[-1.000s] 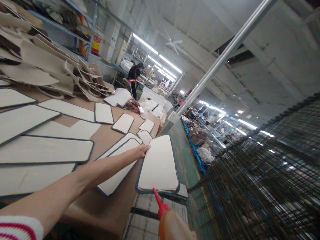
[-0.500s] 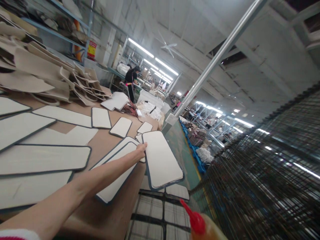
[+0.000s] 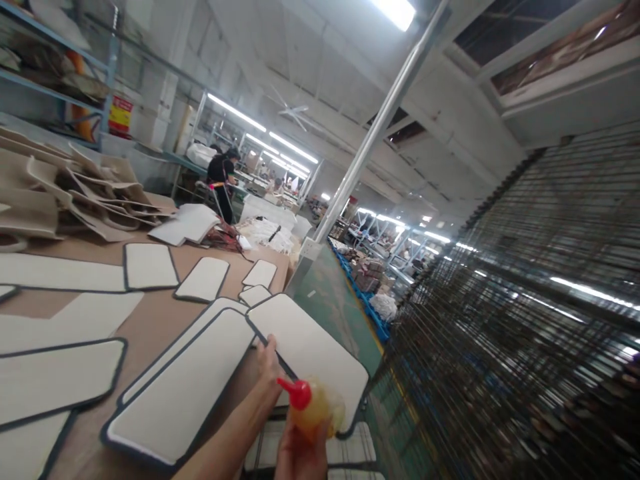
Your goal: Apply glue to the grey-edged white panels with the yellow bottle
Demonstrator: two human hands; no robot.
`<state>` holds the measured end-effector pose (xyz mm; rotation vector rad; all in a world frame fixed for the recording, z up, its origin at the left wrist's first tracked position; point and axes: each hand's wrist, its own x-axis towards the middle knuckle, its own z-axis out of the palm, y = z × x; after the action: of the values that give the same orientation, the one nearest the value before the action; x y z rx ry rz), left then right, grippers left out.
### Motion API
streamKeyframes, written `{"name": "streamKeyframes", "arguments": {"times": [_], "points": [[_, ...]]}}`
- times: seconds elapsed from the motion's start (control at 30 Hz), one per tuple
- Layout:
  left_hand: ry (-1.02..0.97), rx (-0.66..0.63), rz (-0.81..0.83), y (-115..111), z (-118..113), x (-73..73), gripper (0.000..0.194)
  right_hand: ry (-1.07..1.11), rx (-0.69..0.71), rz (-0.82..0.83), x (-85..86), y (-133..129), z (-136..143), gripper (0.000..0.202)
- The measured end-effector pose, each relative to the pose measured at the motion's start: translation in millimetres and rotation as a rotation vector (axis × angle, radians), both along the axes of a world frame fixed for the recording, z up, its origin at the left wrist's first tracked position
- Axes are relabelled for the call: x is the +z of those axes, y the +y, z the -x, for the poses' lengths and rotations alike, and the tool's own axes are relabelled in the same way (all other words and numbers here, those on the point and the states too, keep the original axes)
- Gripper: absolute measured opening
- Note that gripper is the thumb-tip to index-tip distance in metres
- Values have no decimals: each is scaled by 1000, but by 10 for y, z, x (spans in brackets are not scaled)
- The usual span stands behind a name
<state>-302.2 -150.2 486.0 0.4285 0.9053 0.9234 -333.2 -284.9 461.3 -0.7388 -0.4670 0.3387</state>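
My left hand point(image 3: 269, 357) grips the near edge of a white panel with a dark border point(image 3: 320, 353), holding it out past the right end of the brown table point(image 3: 150, 320). My right hand point(image 3: 303, 453) is low in the view, closed around an amber squeeze bottle with a red nozzle point(image 3: 313, 407) that points left, just in front of the panel. Several more bordered white panels point(image 3: 185, 390) lie flat on the table beside my left arm.
Beige cut pieces are heaped at the table's far left point(image 3: 75, 200). A tall wire rack point(image 3: 525, 320) fills the right side. A metal post point(image 3: 370, 140) rises behind the table. A person in black point(image 3: 220, 183) works far back. Green floor aisle point(image 3: 340, 313) runs between.
My left hand has drawn the panel closer to me. My right hand has lifted the bottle up in front of the panel. The view has swung to the right and upward.
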Motion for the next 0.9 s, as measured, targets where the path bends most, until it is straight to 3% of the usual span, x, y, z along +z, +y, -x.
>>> {"name": "streamKeyframes", "arguments": {"times": [0.1, 0.17, 0.27, 0.37, 0.43, 0.47, 0.53, 0.6, 0.7, 0.73, 0.77, 0.83, 0.9], "points": [[-241, -76, 66, -145, 150, 13, 23, 365, 75, -207, 80, -59, -62, 19], [-401, -231, 71, -200, 320, -24, 16, 435, 79, -260, 128, -141, -122, 25], [-477, -665, -18, -242, 702, -168, 17, 470, 59, -297, 123, -269, -254, 29], [-402, -1245, -223, -202, 1180, -289, 35, 490, 1, -271, 53, -367, -382, 27], [-372, -1589, -421, -102, 1458, -240, 49, 512, -19, -232, 23, -412, -419, 27], [-361, -1665, -532, -32, 1559, -159, 50, 522, -9, -215, 24, -429, -415, 27], [-332, -1646, -766, 132, 1640, 111, 46, 529, 59, -186, 60, -450, -357, 29], [-192, -1406, -996, 301, 1536, 450, 43, 523, 146, -163, 128, -456, -245, 33], [248, -989, -1465, 521, 1101, 832, 44, 530, 243, -143, 235, -441, -48, 37], [391, -854, -1617, 580, 931, 888, 47, 538, 262, -144, 260, -433, 7, 37], [504, -805, -1713, 631, 773, 909, 49, 544, 276, -146, 275, -426, 52, 37], [599, -909, -1761, 712, 534, 880, 43, 550, 287, -145, 276, -414, 103, 36], [527, -1125, -1698, 770, 419, 816, 37, 549, 276, -136, 234, -408, 110, 35]]}}
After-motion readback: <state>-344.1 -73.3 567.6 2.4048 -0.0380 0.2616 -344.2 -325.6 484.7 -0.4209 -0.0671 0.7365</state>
